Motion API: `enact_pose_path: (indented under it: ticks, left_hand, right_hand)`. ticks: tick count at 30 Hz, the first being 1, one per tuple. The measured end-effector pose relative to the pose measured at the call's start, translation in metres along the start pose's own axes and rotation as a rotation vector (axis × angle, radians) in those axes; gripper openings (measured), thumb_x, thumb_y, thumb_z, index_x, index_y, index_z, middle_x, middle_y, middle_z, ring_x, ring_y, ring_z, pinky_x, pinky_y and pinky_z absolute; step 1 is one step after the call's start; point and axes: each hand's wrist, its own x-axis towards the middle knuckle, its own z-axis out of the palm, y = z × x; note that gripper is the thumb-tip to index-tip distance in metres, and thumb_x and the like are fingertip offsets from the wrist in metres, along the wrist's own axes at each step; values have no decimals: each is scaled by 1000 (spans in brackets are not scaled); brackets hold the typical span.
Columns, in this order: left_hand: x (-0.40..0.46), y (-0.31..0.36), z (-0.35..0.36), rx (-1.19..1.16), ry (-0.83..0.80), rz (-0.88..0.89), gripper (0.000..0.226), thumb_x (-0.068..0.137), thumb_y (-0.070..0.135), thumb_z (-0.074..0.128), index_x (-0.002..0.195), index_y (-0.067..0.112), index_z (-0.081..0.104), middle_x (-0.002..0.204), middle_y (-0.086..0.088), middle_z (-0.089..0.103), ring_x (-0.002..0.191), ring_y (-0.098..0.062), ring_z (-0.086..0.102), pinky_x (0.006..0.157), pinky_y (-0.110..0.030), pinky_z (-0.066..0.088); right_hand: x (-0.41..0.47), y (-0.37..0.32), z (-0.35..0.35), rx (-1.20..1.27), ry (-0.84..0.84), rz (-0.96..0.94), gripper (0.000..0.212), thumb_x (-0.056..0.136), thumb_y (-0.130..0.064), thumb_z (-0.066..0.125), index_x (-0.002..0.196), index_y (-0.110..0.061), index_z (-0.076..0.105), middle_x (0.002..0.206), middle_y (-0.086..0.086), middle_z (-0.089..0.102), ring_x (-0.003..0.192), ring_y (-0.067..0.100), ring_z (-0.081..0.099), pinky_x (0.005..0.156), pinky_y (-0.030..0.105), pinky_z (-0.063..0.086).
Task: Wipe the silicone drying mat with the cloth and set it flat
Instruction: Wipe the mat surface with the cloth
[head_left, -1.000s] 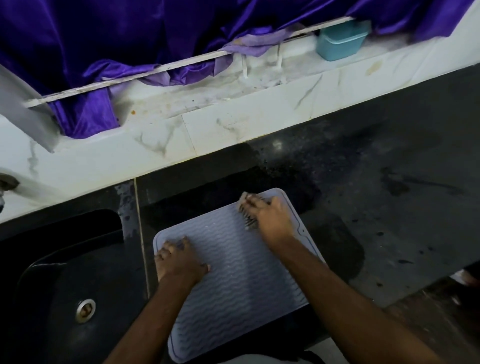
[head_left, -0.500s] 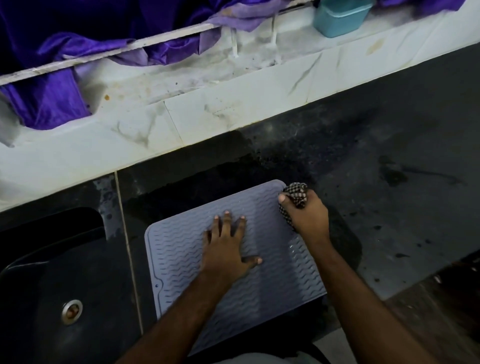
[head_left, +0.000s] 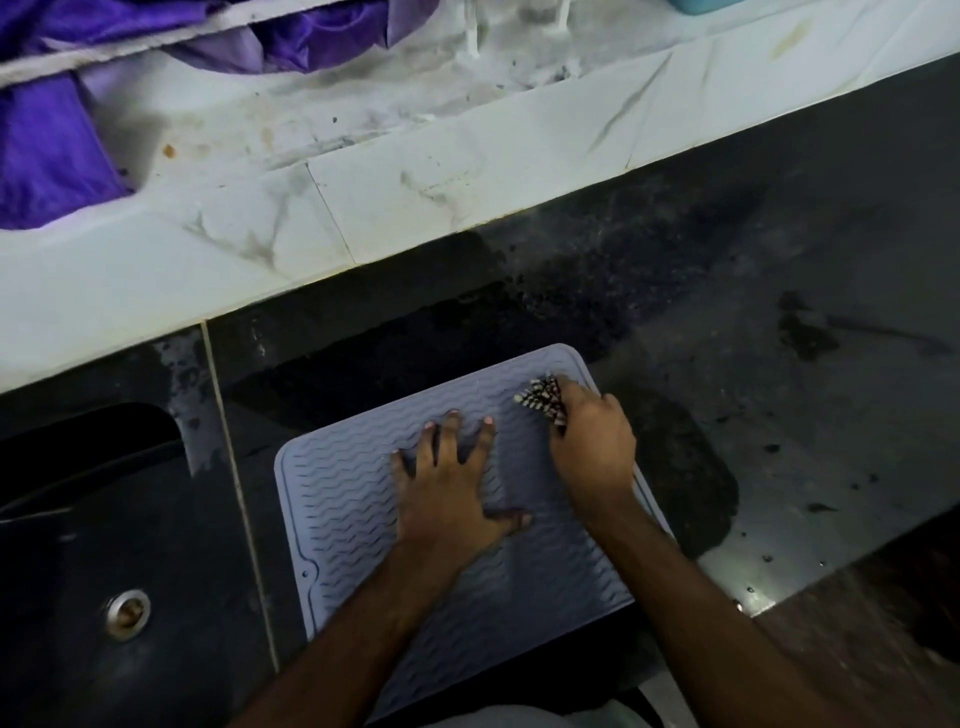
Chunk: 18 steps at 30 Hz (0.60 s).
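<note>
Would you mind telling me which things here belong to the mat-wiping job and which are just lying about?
Job: silicone drying mat; checked cloth; left hand pressing the mat; right hand gripping the cloth.
Lying about: purple fabric; sink drain; teal container.

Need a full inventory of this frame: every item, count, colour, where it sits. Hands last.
drying mat: 1, pale grey-lilac with wavy ribs, flat on the counter right of the sink.
cloth: 1, dark and white checked, bunched on the mat's far right corner.
counter: 1, black stone with damp patches, across the right.
sink: 1, black, near left.
drain: 1, metal, in the sink floor.
ledge: 1, white marbled tile, stained, behind the counter.
fabric: 1, purple, draped top left.
container: 1, teal, top edge, mostly cut off.
left hand: fingers spread, pressing the mat.
right hand: grips the cloth.
</note>
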Motion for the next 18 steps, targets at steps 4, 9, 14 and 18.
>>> enact_pose_path:
  ticks: [4,9,14,18]
  left_hand:
    - [2,-1,2,6,-5,-10,122,62,95,47,155,45,-14,165,2,-19,152,-32,-12,116,-70,0]
    - [0,-2,2,-11,-12,-3,123,53,95,34,157,44,-10,166,1,-20,152,-32,-14,117,-69,-2]
    - [0,-5,6,-1,-1,5,116,68,85,54,159,38,-2,167,-2,-16,153,-29,-15,117,-67,-5]
    - [-4,-7,8,9,53,18,113,70,84,52,160,31,7,169,-5,-4,155,-26,-10,120,-64,-2]
  right_hand:
    - [-5,-32,10,18,-67,-1,48,91,-24,58,138,-20,51,118,8,66,111,29,58,89,41,50]
    - [-8,-44,15,-26,-88,-66,48,86,-14,59,134,-19,53,116,5,68,111,28,56,87,39,50]
    - [-14,-56,25,-19,-103,-132,42,84,-12,60,125,-19,58,107,4,70,101,27,60,77,39,55]
    - [-19,-52,29,-17,-71,-187,44,83,-15,63,127,-22,58,107,-1,71,101,23,60,72,36,55]
